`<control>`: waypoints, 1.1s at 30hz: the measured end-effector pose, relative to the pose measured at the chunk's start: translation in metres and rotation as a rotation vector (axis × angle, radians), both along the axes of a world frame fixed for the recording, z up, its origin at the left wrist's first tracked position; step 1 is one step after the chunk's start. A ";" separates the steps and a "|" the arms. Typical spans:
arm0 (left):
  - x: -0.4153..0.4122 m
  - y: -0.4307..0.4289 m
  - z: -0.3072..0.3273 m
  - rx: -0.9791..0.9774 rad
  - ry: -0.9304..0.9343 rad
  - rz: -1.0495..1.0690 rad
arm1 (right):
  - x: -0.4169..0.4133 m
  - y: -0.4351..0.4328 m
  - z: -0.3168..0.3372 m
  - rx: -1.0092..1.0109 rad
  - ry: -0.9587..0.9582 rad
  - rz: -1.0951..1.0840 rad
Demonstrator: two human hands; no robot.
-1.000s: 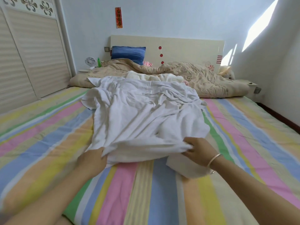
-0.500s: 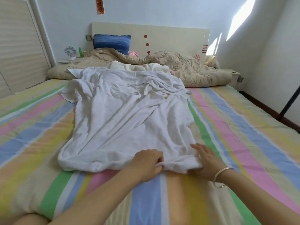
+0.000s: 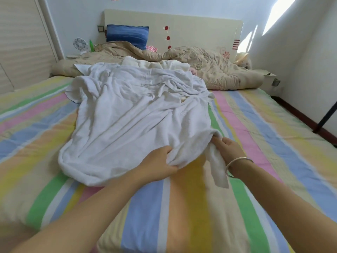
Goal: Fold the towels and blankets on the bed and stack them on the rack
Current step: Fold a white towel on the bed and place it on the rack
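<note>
A large white towel (image 3: 131, 117) lies crumpled and spread across the middle of the striped bed (image 3: 255, 143). My left hand (image 3: 156, 165) grips the towel's near edge, fingers curled into the cloth. My right hand (image 3: 228, 148), with a silver bracelet on the wrist, holds the near right corner, and a strip of the towel hangs down beside that wrist. Behind the big towel sits a cream-white bundle of cloth (image 3: 160, 65). No rack shelf is in view.
A beige quilt (image 3: 209, 70) lies bunched along the headboard, with a blue pillow (image 3: 127, 35) behind it. A small fan (image 3: 80, 43) and a green bottle (image 3: 91, 45) stand at the far left. A dark pole (image 3: 326, 114) slants at the right wall. A wardrobe door (image 3: 21, 39) fills the left.
My left hand went from the towel's near left corner to its near middle edge. My right hand, flat beside the corner half a second ago, now holds it, lifted and bunched.
</note>
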State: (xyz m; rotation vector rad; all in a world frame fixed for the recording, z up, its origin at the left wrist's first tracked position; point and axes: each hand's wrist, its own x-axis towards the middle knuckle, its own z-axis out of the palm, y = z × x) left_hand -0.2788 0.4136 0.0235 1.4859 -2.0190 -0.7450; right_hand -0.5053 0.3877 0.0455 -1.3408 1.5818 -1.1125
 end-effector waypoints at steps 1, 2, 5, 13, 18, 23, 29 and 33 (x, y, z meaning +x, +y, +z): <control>-0.005 -0.001 0.001 -0.028 -0.048 0.064 | -0.011 0.000 0.009 -0.046 0.177 0.052; -0.009 0.000 0.002 -0.059 -0.127 0.114 | -0.026 0.001 0.018 -0.101 0.421 0.120; -0.015 0.016 0.002 -0.123 -0.366 0.034 | -0.068 0.012 0.035 -0.367 1.174 0.278; -0.007 0.090 -0.033 -0.043 -0.385 -0.053 | -0.112 0.118 -0.024 -0.506 1.302 0.774; 0.004 0.130 -0.055 -0.018 -0.469 0.028 | -0.114 0.133 -0.029 0.130 0.707 0.680; 0.012 0.146 -0.046 0.190 -0.623 0.058 | -0.121 0.116 -0.027 0.437 0.429 0.520; -0.019 0.130 -0.016 0.068 -0.669 0.190 | -0.148 0.076 -0.055 0.169 0.708 -0.022; -0.077 0.120 -0.003 0.011 -0.461 0.114 | -0.141 0.064 -0.072 0.298 0.748 -0.040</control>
